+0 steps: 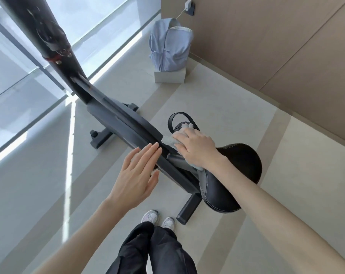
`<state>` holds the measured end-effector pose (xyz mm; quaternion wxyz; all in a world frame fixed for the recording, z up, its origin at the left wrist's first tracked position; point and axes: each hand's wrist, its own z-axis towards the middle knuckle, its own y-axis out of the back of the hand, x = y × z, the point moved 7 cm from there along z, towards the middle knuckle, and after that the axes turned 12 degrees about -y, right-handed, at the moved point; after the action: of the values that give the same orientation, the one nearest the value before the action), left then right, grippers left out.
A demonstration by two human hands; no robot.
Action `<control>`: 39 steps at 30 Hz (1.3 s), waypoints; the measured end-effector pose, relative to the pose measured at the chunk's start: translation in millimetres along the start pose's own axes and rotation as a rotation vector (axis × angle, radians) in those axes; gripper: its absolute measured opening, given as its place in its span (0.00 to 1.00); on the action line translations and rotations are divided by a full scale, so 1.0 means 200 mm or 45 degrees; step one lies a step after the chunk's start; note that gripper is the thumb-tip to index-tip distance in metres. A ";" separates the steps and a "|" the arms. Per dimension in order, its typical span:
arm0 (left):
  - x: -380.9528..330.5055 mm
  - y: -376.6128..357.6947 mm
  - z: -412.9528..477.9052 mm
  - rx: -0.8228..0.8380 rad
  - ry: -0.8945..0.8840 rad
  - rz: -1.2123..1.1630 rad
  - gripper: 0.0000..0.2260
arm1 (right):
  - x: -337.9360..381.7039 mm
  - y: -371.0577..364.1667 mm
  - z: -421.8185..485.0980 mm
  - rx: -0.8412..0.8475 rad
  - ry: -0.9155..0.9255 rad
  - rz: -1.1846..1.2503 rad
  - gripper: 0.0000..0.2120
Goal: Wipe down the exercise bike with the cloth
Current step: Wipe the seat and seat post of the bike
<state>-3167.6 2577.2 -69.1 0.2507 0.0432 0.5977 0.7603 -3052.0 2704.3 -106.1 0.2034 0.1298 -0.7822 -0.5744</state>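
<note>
Black, glossy exercise bike [116,119] stands just ahead of your feet. Your right hand [195,149] presses fluffy pale-blue cloth [167,140] flat-fingered beside saddle [236,165]. Left hand [138,175]: fingers straight, tips touching bike, holding nothing.

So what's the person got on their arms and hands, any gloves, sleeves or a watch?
Nothing worn on either. The left hand and right hand are bare: no gloves, no rings visible. The left forearm and right forearm are uncovered to the picture's edge, with no sleeve, watch or wristband in view. Below are loose black trousers and pale trainers.
</note>
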 end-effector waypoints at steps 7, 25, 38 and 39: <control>-0.04 -0.02 0.00 0.058 -0.017 0.000 0.22 | -0.01 -0.12 -0.37 -0.108 0.088 -0.419 0.22; -0.29 -0.29 0.22 0.433 -0.167 0.038 0.25 | -0.53 -0.06 -0.76 -0.251 -0.502 0.435 0.22; -0.28 -0.29 0.23 0.420 -0.140 0.044 0.24 | -0.64 0.00 -0.37 -0.132 -0.860 0.233 0.25; -0.28 -0.29 0.23 0.425 -0.142 0.050 0.24 | -0.61 0.00 -0.40 -0.166 -0.843 0.225 0.24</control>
<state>-3082.1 2603.1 -96.7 0.2580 0.1379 0.6998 0.6517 -2906.1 2689.2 -107.0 -0.0045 -0.1451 -0.7755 -0.6144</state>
